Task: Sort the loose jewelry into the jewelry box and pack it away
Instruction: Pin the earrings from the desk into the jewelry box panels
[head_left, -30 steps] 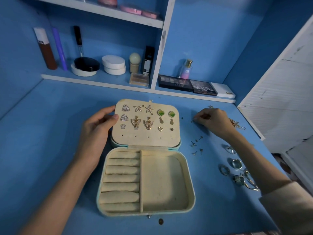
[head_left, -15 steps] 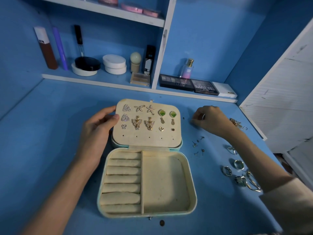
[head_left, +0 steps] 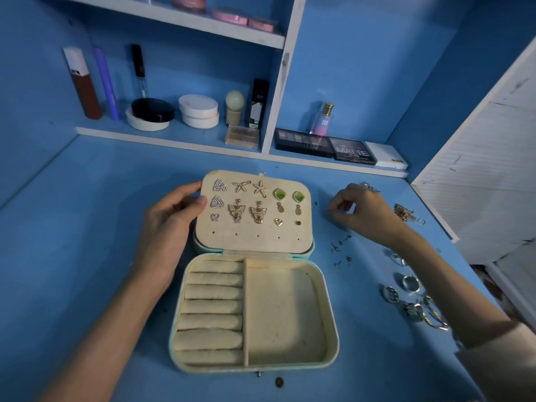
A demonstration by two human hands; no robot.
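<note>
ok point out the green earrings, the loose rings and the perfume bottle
green earrings [head_left: 280,194], head view, left stone of the pair
loose rings [head_left: 409,282], head view, band of one ring
perfume bottle [head_left: 322,124], head view, pink glass body

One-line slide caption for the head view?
Left hand holds the earring-studded lid of the open jewelry box; right hand, fingers curled, reaches beside loose studs and rings on the blue desk.
</note>
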